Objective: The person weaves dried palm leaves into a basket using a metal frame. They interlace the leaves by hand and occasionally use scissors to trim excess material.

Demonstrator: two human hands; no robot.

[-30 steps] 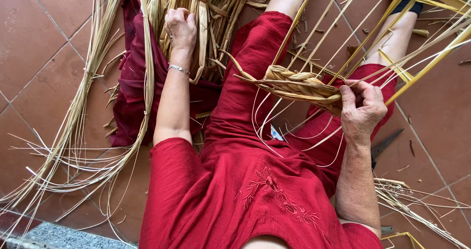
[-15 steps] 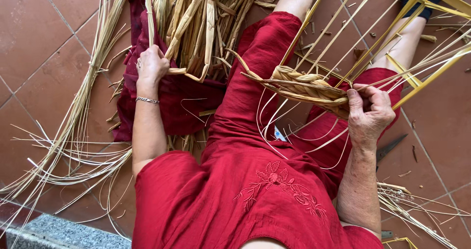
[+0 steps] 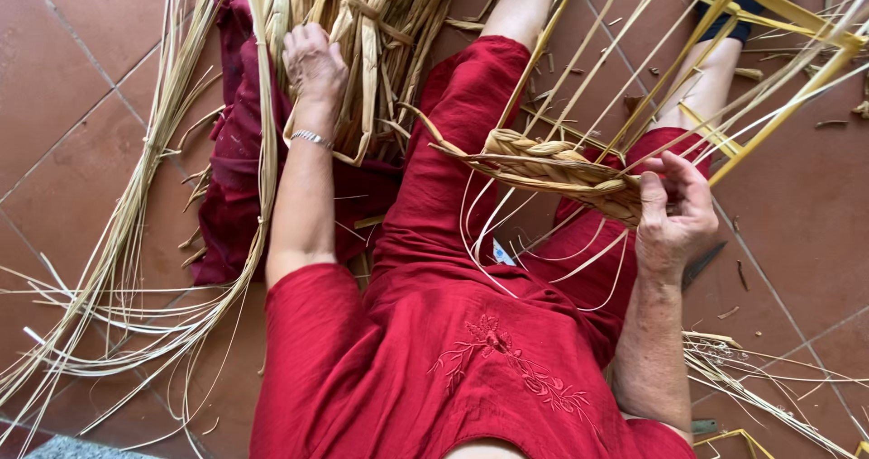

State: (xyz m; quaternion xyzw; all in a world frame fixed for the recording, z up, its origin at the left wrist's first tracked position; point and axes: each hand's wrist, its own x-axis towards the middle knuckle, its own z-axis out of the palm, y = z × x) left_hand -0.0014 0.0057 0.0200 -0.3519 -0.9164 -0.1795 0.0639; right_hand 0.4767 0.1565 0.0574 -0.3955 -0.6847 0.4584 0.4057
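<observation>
The right hand (image 3: 674, 219) pinches the end of the woven straw braid (image 3: 552, 165) across the lap, fingers closed on it. The left hand (image 3: 312, 61) reaches into the rush bundle (image 3: 371, 24), seemingly grasping strands. The straw looks light, springy and brittle, best held near the weave. Open tile floor (image 3: 63, 79) lies beyond the left hand.

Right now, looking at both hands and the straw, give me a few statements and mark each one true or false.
1. The left hand rests on the bundle of straw. True.
2. The right hand holds a pair of scissors. False: it grips the end of the woven straw braid.
3. The left wrist wears a silver bracelet. True.
4. The floor is green carpet. False: it is reddish tile.
5. The person's dress is red. True.
</observation>
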